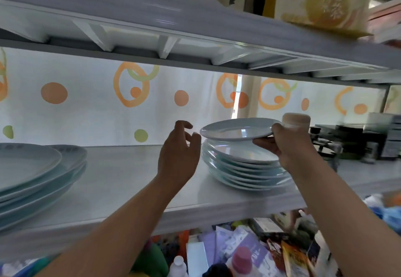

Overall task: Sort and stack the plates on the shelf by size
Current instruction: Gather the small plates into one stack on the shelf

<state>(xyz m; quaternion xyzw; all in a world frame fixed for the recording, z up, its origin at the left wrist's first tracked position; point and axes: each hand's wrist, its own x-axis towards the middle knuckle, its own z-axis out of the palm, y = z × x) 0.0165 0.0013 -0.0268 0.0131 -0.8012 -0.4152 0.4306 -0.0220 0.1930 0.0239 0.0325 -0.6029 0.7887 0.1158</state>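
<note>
Plates stand in two piles on the long white shelf (121,181) that crosses the frame. The larger stack (32,168) sits at the lower left and the smaller stack (245,168) right of centre, well apart, so the sizes look already separated.

Above the smaller stack hangs the top plate (236,129), slightly tilted, with a gap under its left edge. Whether its right edge touches the pile I cannot tell, because the hand hides it. The right hand (290,146) pinches that right rim, thumb on top and fingers curled beneath. That grip keeps the plate level enough, I would say, to lower or lift without scraping.

The left hand (180,153) hovers just beside the plate's left rim, fingers loosely curled and holding nothing. It seems placed to steady or centre the plate.

The shelf surface is smooth and pale, so a plate would slide easily on it. Behind it a white curtain (86,103) with orange rings and dots glows with daylight. Across the top runs a ribbed upper shelf (195,37), carrying a yellow box (325,0) at the upper right. A capped jar (296,120) stands just behind the held plate, close enough to be knocked. Bottles and packets (240,257) crowd the bottom of the frame.
</note>
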